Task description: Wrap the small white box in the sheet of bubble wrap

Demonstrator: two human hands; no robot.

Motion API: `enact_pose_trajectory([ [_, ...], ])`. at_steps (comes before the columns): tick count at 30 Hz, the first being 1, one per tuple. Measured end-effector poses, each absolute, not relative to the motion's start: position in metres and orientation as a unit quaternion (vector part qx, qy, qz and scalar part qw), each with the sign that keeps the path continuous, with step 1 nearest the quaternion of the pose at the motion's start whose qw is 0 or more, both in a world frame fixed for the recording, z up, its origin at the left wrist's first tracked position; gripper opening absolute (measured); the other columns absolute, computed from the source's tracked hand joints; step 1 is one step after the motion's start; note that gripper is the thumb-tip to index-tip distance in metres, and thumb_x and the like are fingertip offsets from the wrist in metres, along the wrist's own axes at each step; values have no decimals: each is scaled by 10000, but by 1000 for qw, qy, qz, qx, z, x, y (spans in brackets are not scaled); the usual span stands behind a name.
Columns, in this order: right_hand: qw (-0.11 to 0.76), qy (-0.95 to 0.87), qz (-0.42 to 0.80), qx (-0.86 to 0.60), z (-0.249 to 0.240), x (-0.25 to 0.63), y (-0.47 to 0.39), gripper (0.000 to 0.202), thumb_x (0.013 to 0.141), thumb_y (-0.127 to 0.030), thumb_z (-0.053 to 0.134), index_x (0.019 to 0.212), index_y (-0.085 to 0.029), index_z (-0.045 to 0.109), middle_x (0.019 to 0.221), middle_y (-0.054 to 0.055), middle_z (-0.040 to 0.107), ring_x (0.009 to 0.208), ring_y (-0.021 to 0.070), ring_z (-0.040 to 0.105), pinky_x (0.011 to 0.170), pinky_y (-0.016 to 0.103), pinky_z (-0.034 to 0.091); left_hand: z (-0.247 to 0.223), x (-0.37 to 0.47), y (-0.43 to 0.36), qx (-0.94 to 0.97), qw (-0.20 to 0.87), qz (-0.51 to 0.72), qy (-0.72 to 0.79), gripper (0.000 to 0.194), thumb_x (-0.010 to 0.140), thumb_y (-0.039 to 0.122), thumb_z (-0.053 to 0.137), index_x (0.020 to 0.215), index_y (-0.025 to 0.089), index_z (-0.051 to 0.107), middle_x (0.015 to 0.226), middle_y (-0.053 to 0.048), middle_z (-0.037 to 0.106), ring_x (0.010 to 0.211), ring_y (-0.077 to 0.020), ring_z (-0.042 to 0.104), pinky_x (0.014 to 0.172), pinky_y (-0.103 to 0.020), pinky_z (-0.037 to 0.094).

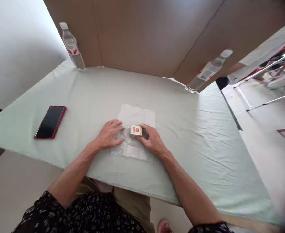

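A small cream-coloured box [136, 130] with red print on its face rests on a sheet of bubble wrap [130, 149]. My right hand [153, 139] grips the box from its right side, between thumb and fingers. To the left, my left hand [110, 134] lies on the edge of the bubble wrap with its fingers apart and nothing in them. Under the far part of the wrap, a white sheet of paper [137, 113] shows, flat on the cloth.
A phone in a red case [49, 123] lies at the left on the pale green tablecloth [181, 129]. Cardboard panels [137, 38] stand along the back. Before them are a left water bottle [72, 47] and a tilted-looking right bottle [207, 72]. Metal legs [266, 105] stand beyond at right.
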State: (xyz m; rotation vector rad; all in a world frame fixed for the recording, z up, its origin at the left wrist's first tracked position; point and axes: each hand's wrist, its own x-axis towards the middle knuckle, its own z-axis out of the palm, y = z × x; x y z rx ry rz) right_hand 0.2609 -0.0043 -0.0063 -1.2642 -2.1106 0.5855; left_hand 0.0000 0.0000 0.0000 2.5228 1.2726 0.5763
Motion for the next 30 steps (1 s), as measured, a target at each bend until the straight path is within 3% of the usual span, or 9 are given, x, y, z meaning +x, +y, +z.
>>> enact_pose_trajectory([
  [6, 290, -801, 221, -476, -9, 263, -5, 495, 862, -333, 631, 1338, -246, 526, 1343, 105, 644, 1226, 301, 599, 1039, 488, 449, 33, 5, -38, 888, 103, 183, 410, 483, 800, 307, 701, 1247, 134, 643, 1407, -197, 543, 1362, -372, 442, 1121, -534, 384],
  [11, 285, -804, 227, -470, -9, 266, -7, 573, 855, -331, 628, 1397, -245, 465, 1409, 118, 589, 1278, 302, 561, 1060, 505, 435, 40, 18, -71, 913, 65, 127, 382, 486, 762, 222, 722, 1234, 160, 623, 1450, -202, 503, 1390, -392, 410, 1149, -591, 325],
  [18, 300, -819, 221, -436, 43, 277, -26, 325, 883, -446, 634, 1141, -252, 594, 1235, 94, 660, 1188, 271, 605, 1022, 445, 446, 24, 35, -62, 870, 11, 274, 411, 122, 823, 82, 580, 849, 163, 667, 1250, -152, 653, 1215, -318, 585, 1016, -485, 477],
  [22, 257, -848, 183, -427, 53, 267, -38, 476, 821, -504, 706, 1194, -235, 583, 1233, 121, 671, 1153, 307, 613, 964, 462, 454, 34, 43, -40, 811, 82, 353, 458, 91, 846, 145, 568, 798, 183, 635, 1142, -113, 706, 1088, -261, 649, 940, -426, 507],
  [26, 291, -810, 161, -483, 38, 257, -33, 115, 894, -302, 605, 965, -223, 648, 1100, 102, 711, 1034, 270, 651, 893, 433, 476, 45, 46, -16, 758, 207, 321, 529, 90, 825, 187, 543, 763, 197, 608, 1063, -71, 731, 938, -221, 671, 810, -357, 523],
  [28, 331, -773, 203, -502, 33, 256, -25, 102, 898, -285, 578, 856, -225, 648, 1125, 93, 696, 1040, 248, 651, 913, 411, 477, 50, 43, -10, 750, 268, 288, 532, 112, 786, 197, 550, 856, 209, 637, 1082, -55, 725, 924, -215, 665, 790, -342, 520],
  [30, 362, -728, 265, -518, 32, 256, -16, 145, 892, -331, 583, 810, -227, 643, 1180, 86, 676, 1086, 240, 639, 929, 390, 476, 55, 41, -8, 754, 298, 270, 520, 260, 733, 187, 557, 976, 216, 642, 1141, -52, 706, 991, -227, 649, 841, -352, 509],
])
